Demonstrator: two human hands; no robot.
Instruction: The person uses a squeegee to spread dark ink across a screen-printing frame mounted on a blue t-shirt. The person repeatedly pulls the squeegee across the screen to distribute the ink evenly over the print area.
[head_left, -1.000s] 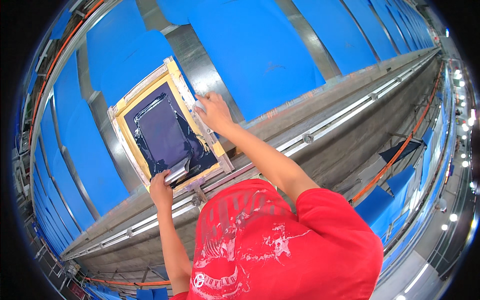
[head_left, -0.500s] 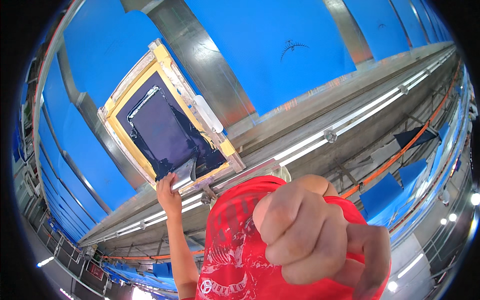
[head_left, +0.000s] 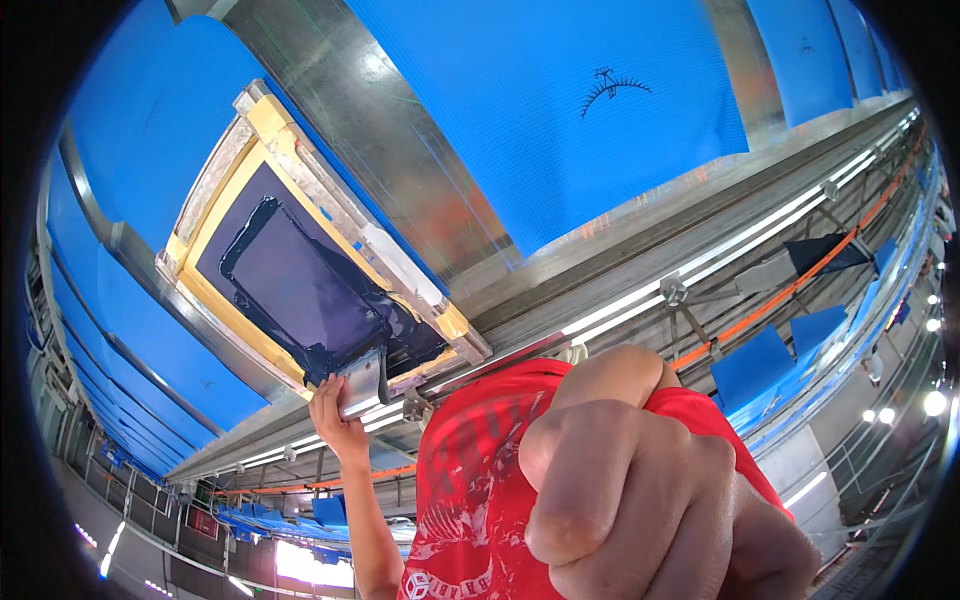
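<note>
Squeegee (head_left: 364,384) with a shiny metal face sits tilted at the near end of a wooden screen frame (head_left: 205,190) in the head view; the left hand (head_left: 338,420) grips it by its left part, fingers bent against the metal; whether its edge touches the mesh (head_left: 300,265) cannot be told. Dark wet ink (head_left: 237,248) borders a purple rectangle on that mesh and pools toward the squeegee; yellow tape lines the frame's inner side; a white strip (head_left: 403,265) lies along its right rail. The right hand (head_left: 640,500) looms close to the lens, curled into a fist, in front of a red shirt (head_left: 490,480); whether anything is inside it cannot be told. Blue sheets (head_left: 560,100) lie on the metal table (head_left: 380,100) around the frame; one bears a black arched mark (head_left: 615,90).
</note>
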